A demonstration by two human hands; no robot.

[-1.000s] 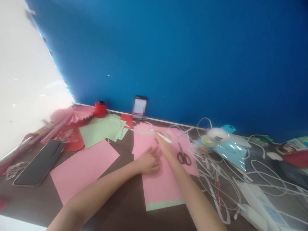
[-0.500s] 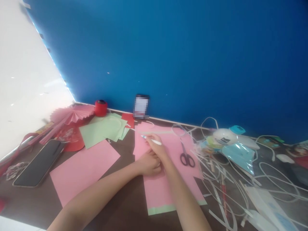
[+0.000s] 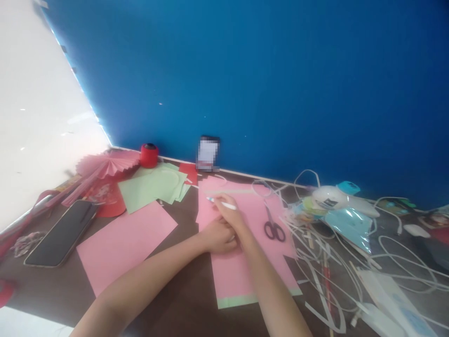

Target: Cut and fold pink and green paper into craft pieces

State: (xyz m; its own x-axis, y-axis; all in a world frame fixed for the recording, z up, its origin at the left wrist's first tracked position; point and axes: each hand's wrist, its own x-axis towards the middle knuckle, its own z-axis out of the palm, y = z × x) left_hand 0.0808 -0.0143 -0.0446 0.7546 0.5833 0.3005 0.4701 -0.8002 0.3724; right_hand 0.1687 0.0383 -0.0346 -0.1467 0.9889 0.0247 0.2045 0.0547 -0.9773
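My right hand [image 3: 228, 211] is closed around a slim white pen [image 3: 230, 206]. The pen's bluish end points left over the upper part of a pink paper sheet [image 3: 231, 276]. Just below, my left hand [image 3: 218, 236] rests on the same sheet with its fingers curled, against my right wrist. Part of its fingers is hidden behind that wrist, so I cannot make out what, if anything, they hold. Pale green strips run along the sheet's top and bottom edges. Dark-handled scissors [image 3: 274, 230] lie on the pink paper to the right of my hands.
Left of me lie another pink sheet [image 3: 126, 243], green papers [image 3: 150, 187], a phone [image 3: 59, 234] and a pink folded paper fan [image 3: 108, 164]. A red round object [image 3: 149, 156] stands by the blue wall [image 3: 245, 84]. White cables [image 3: 345, 243] and plastic packets [image 3: 351, 227] crowd the right.
The whole view has shifted slightly. My hands, the pen and the papers keep nearly the same places relative to one another.
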